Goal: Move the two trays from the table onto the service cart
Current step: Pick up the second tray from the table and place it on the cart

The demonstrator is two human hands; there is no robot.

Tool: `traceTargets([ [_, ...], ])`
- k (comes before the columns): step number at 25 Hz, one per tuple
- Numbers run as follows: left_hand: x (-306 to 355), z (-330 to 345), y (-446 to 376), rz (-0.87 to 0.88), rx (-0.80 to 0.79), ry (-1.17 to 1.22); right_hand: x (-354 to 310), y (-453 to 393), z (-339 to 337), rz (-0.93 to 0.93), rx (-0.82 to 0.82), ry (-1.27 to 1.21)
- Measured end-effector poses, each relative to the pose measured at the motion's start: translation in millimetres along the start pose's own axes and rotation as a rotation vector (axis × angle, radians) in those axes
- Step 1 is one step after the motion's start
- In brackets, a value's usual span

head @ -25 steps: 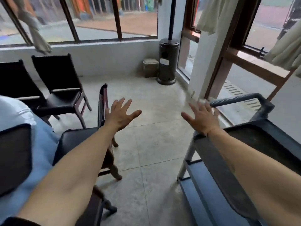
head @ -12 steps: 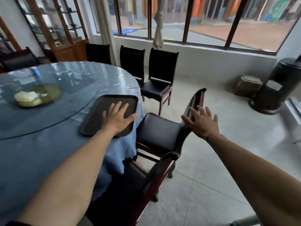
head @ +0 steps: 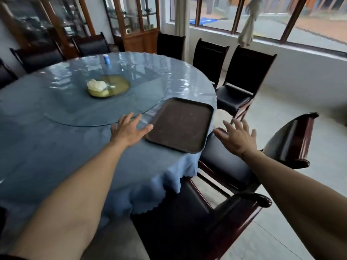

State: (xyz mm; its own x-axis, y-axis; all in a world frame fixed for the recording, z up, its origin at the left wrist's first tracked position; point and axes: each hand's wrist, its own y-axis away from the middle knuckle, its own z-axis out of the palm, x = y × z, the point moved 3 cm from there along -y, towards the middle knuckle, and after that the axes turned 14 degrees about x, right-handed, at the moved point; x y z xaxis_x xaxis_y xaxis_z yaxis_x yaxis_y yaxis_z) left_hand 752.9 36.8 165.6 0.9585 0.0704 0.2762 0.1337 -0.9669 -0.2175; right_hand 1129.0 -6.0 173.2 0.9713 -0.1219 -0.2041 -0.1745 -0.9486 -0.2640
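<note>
Both hands are spread flat with fingers released, gripping nothing: the left hand (head: 129, 131) hovers over the blue-clothed round worktop (head: 56, 147), its thumb tip just beside the near left corner of the brown tray (head: 180, 124). The right hand (head: 237, 137) hangs past the worktop's edge above a dark chair seat (head: 225, 166), its fingers (head: 238, 124) just right of the tray. The tray lies flat at the worktop's rim between the two hands, beside the glass turntable (head: 105, 94) beyond the left fingers (head: 125, 117).

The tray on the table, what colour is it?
Dark brown, slightly scuffed; the tray shows clearly in the head view.
</note>
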Motion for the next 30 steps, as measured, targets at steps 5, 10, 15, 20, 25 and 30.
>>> traceTargets([
  [5, -15.6, 4.8, -25.6, -0.038, -0.002, -0.007, -9.7, -24.7, 31.1, 0.014, -0.029, 0.009],
  [10, -15.8, 32.2, -44.9, -0.082, -0.033, -0.019, -15.8, -58.6, 61.6, -0.013, -0.042, 0.016],
  [15, -9.2, 65.6, -102.1, -0.077, -0.054, -0.078, -12.8, -112.8, 104.5, 0.033, -0.102, -0.029],
  [20, -0.9, 125.3, -152.4, -0.103, -0.120, -0.089, -6.6, -167.4, 158.9, 0.140, -0.166, -0.137],
  [25, 1.8, 191.3, -190.9, -0.227, -0.244, 0.017, 0.6, -210.1, 216.9, 0.402, -0.243, -0.284],
  [30, 1.3, 240.7, -227.3, -0.380, -0.299, 0.114, 8.1, -249.7, 260.4, 0.616, -0.267, -0.361],
])
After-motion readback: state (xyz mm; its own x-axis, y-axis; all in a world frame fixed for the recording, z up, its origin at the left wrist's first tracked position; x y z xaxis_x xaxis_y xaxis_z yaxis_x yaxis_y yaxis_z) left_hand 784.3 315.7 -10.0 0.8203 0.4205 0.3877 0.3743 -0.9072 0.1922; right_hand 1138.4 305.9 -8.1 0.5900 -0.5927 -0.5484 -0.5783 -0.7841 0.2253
